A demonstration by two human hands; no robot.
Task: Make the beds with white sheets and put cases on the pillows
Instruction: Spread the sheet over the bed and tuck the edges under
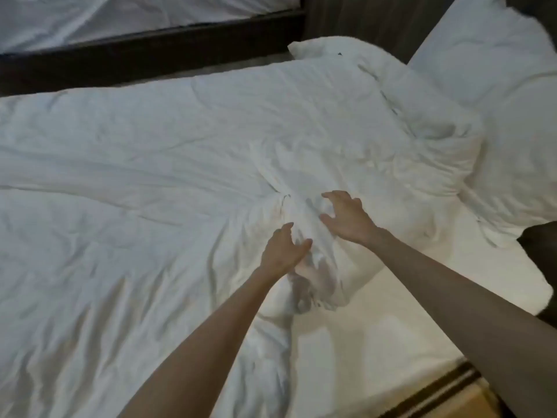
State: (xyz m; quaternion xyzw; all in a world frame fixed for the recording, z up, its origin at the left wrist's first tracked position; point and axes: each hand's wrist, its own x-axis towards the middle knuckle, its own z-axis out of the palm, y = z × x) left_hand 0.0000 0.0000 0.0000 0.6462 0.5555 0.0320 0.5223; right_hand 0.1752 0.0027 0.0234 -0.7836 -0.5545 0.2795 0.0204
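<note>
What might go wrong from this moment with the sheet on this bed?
1. The sheet is bunched into a ridge where the left hand grips it, beside the right hand. A pull from there may deepen the creases rather than flatten them.
2. The near corner of the mattress is bare. If the sheet is spread crooked, that corner may stay uncovered.

Colours | duvet point(150, 176): plain white, grey creases | pillow point(482, 61): plain white | mattress sheet point(376, 342): cream-white | far bed frame point(150, 52): dark brown | floor point(470, 407): tan | floor strip point(437, 390): dark stripes
</note>
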